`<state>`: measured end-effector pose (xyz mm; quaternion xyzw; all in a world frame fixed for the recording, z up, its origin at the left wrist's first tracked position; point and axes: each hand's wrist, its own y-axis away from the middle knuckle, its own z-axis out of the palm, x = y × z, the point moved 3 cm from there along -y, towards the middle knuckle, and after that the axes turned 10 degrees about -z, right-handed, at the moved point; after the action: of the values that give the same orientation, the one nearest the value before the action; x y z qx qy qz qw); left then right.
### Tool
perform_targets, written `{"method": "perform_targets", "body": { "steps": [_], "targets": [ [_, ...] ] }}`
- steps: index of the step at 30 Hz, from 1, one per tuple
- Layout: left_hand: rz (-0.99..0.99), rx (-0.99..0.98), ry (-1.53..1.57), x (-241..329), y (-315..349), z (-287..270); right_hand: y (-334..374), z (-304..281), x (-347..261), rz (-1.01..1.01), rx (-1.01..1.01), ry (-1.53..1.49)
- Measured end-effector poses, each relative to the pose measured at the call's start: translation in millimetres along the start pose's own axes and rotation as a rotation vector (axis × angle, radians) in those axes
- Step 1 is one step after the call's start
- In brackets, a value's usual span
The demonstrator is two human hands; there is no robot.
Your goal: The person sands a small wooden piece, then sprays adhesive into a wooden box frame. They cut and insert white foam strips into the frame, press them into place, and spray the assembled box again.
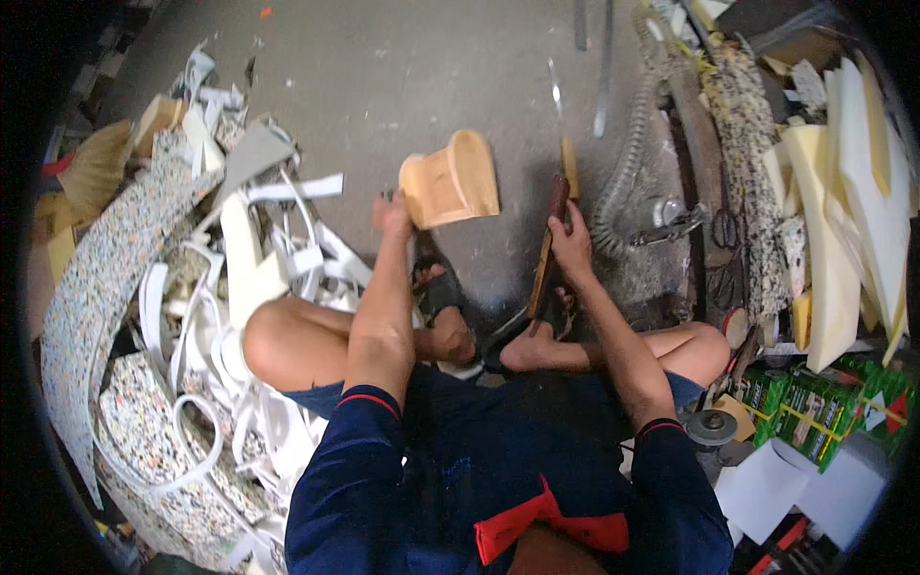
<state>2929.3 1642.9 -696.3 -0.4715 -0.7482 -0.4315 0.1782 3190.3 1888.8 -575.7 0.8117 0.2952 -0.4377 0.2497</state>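
At its left edge, my left hand (391, 213) grips a curved, tan, shaped block (448, 184) with a hollowed face, raised off the floor. Whether it is wood or foam I cannot tell. My right hand (571, 245) is closed around a long, narrow brown tool (544, 273) with a dark reddish end, slanting down toward my foot. Just beyond those fingers is a slim tool with a light wooden handle (569, 165) and a thin shiny shank; I cannot tell whether my hand also touches it.
White foam offcuts (287, 259) and a speckled foam slab (110, 278) crowd my left side. On the right lie a coiled clear hose (628, 144), scissors (725, 230), pale foam sheets (829, 230) and green packages (805, 412). My sandalled feet (446, 302) rest between my hands.
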Motion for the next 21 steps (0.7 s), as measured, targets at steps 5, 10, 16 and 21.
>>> {"method": "perform_targets", "body": {
  "steps": [5, 10, 16, 21],
  "targets": [
    [0.441, 0.366, -0.206, 56.2, 103.1, 6.6, 6.7, 40.7, -3.7, 0.072, -0.060, -0.038],
    [0.796, -0.113, -0.545, 56.4, 171.3, 40.4, 9.6, 34.6, -1.6, 0.017, 0.042, 0.027],
    [0.969, -0.254, -0.674, 22.8, 176.2, 65.2, 2.3, 0.1, 10.0, -0.013, 0.146, 0.048],
    [0.442, -0.395, 0.197, 66.8, 160.8, 26.9, -2.8, -23.5, 6.4, -0.193, 0.153, 0.173]
  ]
}}
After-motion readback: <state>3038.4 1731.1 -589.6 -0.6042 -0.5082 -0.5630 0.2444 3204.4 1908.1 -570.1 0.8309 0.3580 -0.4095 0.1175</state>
